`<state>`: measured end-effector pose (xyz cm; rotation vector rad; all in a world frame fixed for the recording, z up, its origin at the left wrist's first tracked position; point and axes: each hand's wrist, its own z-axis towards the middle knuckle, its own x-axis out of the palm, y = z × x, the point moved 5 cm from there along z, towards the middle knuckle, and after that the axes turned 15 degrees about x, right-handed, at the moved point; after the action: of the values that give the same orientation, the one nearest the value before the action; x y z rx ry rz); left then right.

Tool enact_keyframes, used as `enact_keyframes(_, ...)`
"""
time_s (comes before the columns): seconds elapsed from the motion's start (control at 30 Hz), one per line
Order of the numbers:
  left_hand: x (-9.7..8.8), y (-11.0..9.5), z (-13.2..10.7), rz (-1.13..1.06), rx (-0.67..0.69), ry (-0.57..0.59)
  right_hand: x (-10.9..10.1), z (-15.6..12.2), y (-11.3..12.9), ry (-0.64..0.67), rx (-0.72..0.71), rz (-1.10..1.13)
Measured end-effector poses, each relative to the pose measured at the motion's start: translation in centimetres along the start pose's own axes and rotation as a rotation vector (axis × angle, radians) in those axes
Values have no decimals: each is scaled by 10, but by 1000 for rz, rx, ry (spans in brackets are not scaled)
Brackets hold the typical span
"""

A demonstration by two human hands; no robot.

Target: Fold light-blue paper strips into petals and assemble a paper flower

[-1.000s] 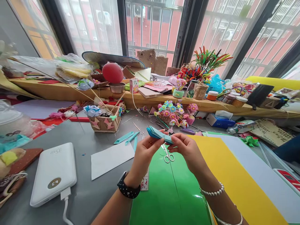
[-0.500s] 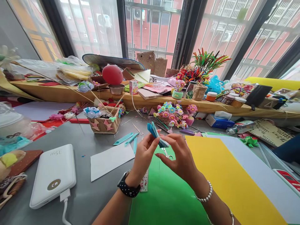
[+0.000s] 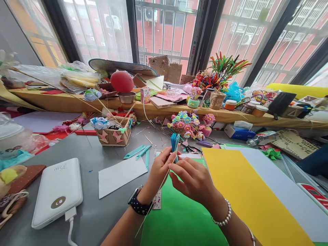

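My left hand [image 3: 162, 166] pinches a bundle of folded blue paper [image 3: 175, 141], its pleated ends pointing up. Close against it, my right hand [image 3: 191, 174] has its fingers drawn together at the bundle's lower part. A thin pale string [image 3: 151, 205] runs from these fingertips down across my left wrist. Both hands are above a green sheet [image 3: 184, 218]. Left of them, loose folded blue paper strips [image 3: 135, 151] lie beside a white sheet of paper [image 3: 120, 177]. A patterned ruler [image 3: 157, 201] shows partly from under my left wrist.
A white power bank [image 3: 57, 191] with a cable lies on the left. Yellow card [image 3: 238, 184] covers the right side. Behind stand a cardboard basket [image 3: 114, 135], crocheted flowers [image 3: 187, 123] and pliers [image 3: 191, 149]. A cluttered ledge [image 3: 159, 111] runs along the window.
The blue paper bundle has turned from slanted to upright. My right hand has closed in on it, and the string now stretches down to the left over my left wrist.
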<state>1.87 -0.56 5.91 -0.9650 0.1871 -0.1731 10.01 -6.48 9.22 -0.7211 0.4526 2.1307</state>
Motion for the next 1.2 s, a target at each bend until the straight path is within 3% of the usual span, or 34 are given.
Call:
enact_keyframes(0.23, -1, 14, 1, 70, -29, 37, 6, 0, -15, -24, 70, 37)
enact_keyframes(0.4, 1, 18, -1, -95, -162, 51, 3, -2, -38, -90, 368, 334)
enact_keyframes(0.47, 3, 21, -2, -194, -224, 56, 4, -3, -42, -78, 422, 393)
enact_keyframes(0.63, 5, 29, -3, -231, -239, -28, 6, -3, -33, -59, 295, 333)
enact_keyframes(0.83, 2, 20, -9, -25, -152, -146, 5, -4, -21, -84, 186, 272)
enact_keyframes(1.03, 2, 10, -11, 36, -21, -28, 1, -4, -17, -131, 182, 300)
enact_keyframes(1.2, 1, 8, -9, 137, 34, 1, 0, -4, -18, -127, 186, 292)
